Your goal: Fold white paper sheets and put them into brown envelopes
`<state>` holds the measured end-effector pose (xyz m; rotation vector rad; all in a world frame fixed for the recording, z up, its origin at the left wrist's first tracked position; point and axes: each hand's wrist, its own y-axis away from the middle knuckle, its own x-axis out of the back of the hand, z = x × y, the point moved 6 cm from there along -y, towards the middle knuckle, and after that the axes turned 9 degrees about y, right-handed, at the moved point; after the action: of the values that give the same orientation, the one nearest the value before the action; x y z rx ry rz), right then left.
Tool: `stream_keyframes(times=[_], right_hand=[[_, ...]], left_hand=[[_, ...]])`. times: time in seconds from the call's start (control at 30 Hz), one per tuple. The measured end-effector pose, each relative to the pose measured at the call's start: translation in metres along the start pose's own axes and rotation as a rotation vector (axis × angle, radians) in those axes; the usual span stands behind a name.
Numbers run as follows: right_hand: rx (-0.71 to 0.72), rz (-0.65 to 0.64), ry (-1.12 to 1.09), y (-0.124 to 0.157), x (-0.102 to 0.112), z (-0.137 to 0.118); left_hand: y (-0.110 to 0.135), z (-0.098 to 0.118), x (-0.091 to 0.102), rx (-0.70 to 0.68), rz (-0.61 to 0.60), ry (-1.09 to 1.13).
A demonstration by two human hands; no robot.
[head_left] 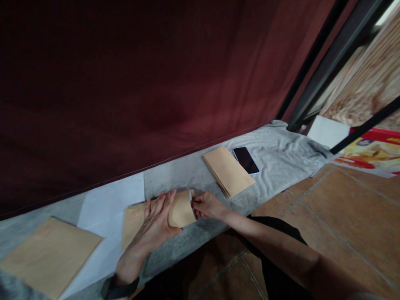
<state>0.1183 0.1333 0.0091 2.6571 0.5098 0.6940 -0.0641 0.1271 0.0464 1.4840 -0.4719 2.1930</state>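
Note:
A brown paper envelope (182, 210) lies on the grey cloth in front of me, its open end to the right. My left hand (158, 218) rests flat across its middle with fingers spread, pressing it down. At the mouth of the envelope, my right hand (206, 206) has its fingers pinched together, the tips partly inside the opening. A thin white edge shows there, but what the fingertips grip is hidden. Left of my left hand, white paper (108, 221) lies flat, and another brown envelope (50, 256) partly covers it.
A stack of brown envelopes (228, 170) lies to the right, beside a dark-screened phone (246, 160). Grey cloth (279, 148) covers the narrow bench. A dark red curtain (156, 87) hangs behind it. On the tiled floor (355, 216) at right stands a printed red and yellow box (379, 152).

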Motion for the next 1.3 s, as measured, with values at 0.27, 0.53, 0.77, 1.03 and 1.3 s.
stream_keyframes(times=[0.27, 0.53, 0.77, 1.03, 1.3], right_hand=[[0.015, 0.049, 0.132, 0.004, 0.003, -0.006], [0.013, 0.058, 0.245, 0.009, 0.006, -0.014], [0.011, 0.064, 0.335, 0.013, 0.009, -0.021], [0.009, 0.057, 0.426, 0.012, 0.011, -0.023], [0.019, 0.104, 0.562, 0.011, 0.014, -0.026]], left_hand=[[-0.001, -0.003, -0.003, 0.028, -0.031, 0.014], [-0.002, -0.005, -0.004, 0.037, -0.053, 0.024], [-0.002, -0.007, -0.009, 0.126, -0.201, 0.045], [0.0, -0.011, -0.014, 0.091, -0.184, 0.053], [0.003, -0.017, -0.019, 0.062, -0.178, 0.028]])
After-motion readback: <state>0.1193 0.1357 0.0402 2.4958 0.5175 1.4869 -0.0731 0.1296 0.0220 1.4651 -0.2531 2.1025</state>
